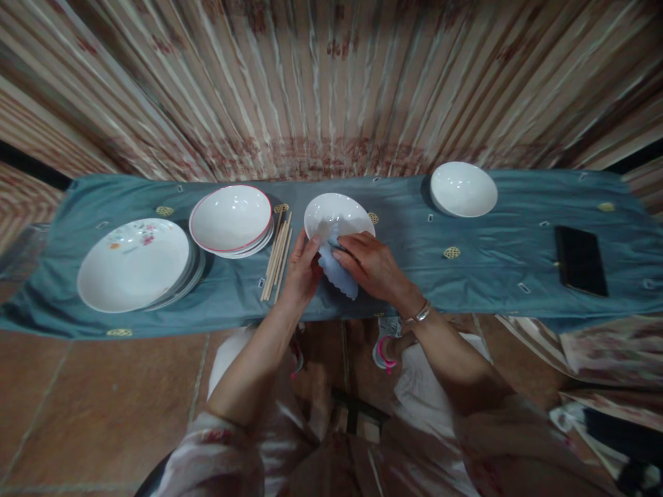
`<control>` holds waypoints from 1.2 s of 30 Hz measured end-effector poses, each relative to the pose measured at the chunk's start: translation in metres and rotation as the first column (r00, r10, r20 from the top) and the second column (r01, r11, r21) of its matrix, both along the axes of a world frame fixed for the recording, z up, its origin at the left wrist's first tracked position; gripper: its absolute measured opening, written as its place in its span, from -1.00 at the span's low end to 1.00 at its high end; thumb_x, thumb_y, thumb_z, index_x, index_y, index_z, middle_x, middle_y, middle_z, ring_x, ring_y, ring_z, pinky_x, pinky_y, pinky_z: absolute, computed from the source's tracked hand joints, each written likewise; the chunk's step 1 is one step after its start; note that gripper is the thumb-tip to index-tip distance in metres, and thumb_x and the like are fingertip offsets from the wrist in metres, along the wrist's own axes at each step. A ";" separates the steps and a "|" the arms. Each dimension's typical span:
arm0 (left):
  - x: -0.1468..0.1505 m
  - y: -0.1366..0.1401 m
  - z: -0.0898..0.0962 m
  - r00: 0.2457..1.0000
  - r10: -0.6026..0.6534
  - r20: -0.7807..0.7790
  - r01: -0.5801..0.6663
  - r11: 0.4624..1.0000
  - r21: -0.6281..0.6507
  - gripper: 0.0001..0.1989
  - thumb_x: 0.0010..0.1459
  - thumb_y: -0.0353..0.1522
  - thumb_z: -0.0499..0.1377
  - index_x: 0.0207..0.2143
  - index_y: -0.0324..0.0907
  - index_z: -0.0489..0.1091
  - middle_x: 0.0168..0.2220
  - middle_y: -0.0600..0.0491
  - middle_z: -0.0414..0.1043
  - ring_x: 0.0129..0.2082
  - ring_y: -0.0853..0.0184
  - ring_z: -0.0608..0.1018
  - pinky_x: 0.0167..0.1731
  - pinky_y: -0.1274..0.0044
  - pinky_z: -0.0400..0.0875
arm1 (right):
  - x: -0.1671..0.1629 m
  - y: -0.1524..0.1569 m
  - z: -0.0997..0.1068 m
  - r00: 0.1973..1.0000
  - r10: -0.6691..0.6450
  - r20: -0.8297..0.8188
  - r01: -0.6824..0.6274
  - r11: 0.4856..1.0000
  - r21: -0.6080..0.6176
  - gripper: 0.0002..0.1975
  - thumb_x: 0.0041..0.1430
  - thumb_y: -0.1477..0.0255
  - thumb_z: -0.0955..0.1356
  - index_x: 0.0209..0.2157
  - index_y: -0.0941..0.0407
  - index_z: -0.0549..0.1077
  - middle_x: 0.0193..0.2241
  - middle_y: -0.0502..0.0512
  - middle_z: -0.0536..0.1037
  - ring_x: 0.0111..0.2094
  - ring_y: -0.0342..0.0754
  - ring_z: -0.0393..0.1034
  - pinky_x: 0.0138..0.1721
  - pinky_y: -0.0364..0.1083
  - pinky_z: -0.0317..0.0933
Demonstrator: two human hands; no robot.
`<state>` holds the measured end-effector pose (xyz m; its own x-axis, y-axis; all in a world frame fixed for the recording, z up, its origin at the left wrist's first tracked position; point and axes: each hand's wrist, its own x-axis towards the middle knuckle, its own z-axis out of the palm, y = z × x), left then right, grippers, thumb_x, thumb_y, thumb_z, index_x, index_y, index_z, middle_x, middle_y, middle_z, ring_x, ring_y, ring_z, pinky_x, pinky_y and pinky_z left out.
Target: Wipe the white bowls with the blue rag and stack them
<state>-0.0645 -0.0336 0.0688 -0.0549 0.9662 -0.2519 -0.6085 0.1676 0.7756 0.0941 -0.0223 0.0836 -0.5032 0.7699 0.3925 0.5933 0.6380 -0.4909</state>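
A white bowl [339, 205] is tilted toward me at the middle of the cloth-covered table. My left hand [304, 266] grips its near left side, thumb over the rim and fingers mostly hidden underneath. A light blue cloth [338, 270] lies over the near rim and hangs down in front. My right hand [370, 262] is closed on this cloth and presses it against the bowl's near right rim; a bracelet circles that wrist. Just left of the bowl lie several wooden chopsticks [278, 255] side by side.
Left of the chopsticks stand a stack of red-rimmed bowls [231, 219] and a stack of flowered plates [135, 273]. Another white bowl [463, 190] sits at the back right. A dark phone-like object [581, 261] lies at the right. Behind the table [497, 266] hangs a pleated curtain [331, 83].
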 end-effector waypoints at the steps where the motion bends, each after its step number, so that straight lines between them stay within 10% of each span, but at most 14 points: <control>1: 0.001 0.000 -0.001 1.000 0.000 0.004 0.000 1.000 -0.001 -0.37 0.02 -0.20 0.43 0.16 -0.02 0.41 -0.14 0.09 0.61 -0.20 0.31 0.61 -0.25 0.56 0.46 | -0.001 0.000 0.000 1.000 0.012 -0.025 -0.012 1.000 -0.007 -0.68 0.46 0.27 0.22 -0.01 0.10 0.54 -0.09 0.22 0.64 -0.04 0.10 0.48 0.09 0.09 0.32; 16: 0.015 -0.009 -0.004 0.992 -0.120 0.033 0.122 0.991 -0.053 -0.62 0.09 -0.24 0.38 -0.04 -0.13 0.50 -0.31 0.12 0.57 -0.41 0.39 0.56 -0.26 0.48 0.60 | -0.007 0.006 -0.002 0.970 -0.107 -0.220 0.090 0.992 -0.083 -0.74 0.39 0.36 0.28 -0.04 0.06 0.57 -0.06 0.14 0.67 0.02 0.04 0.54 0.13 0.01 0.36; 25: 0.018 -0.016 -0.002 0.975 -0.224 0.001 0.223 0.971 -0.081 -0.47 0.13 -0.21 0.35 0.15 -0.10 0.45 -0.09 0.00 0.61 -0.15 0.16 0.65 -0.10 0.26 0.62 | -0.005 0.011 -0.004 0.922 -0.241 -0.304 0.230 0.971 -0.073 -0.76 0.36 0.31 0.30 -0.04 0.09 0.51 -0.09 0.15 0.66 -0.09 0.03 0.57 0.05 0.01 0.41; 36: 0.019 -0.019 -0.002 0.970 -0.242 -0.032 0.239 0.968 -0.070 -0.30 -0.06 -0.14 0.45 0.16 -0.07 0.47 -0.24 0.06 0.59 -0.29 0.24 0.62 -0.27 0.32 0.65 | 0.009 0.029 -0.013 0.927 -0.344 -0.148 0.359 0.928 0.095 -0.74 0.40 0.34 0.25 -0.01 0.09 0.49 -0.10 0.23 0.63 -0.05 0.13 0.52 0.05 0.10 0.38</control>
